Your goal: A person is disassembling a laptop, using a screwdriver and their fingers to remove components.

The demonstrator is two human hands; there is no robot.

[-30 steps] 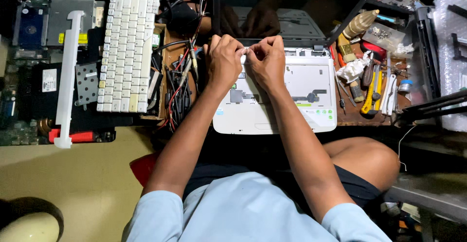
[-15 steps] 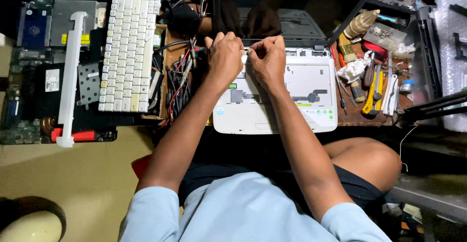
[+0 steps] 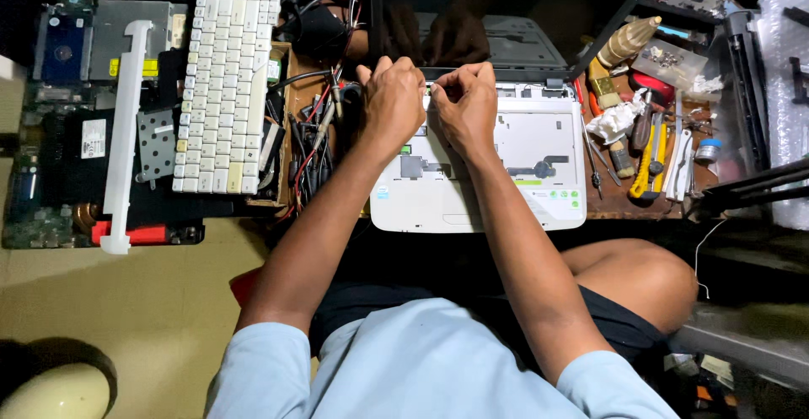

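White laptop base (image 3: 480, 187) edge: left hand (image 3: 392, 99), right hand (image 3: 465, 107) pinching.

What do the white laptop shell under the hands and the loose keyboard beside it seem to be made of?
The laptop shell looks like moulded plastic, matt white, with smooth rounded edges and cut-out openings. The loose keyboard seems to be plastic too: off-white matt keycaps, some yellowed. Both hands, left hand and right hand, rest at the shell's rear edge.
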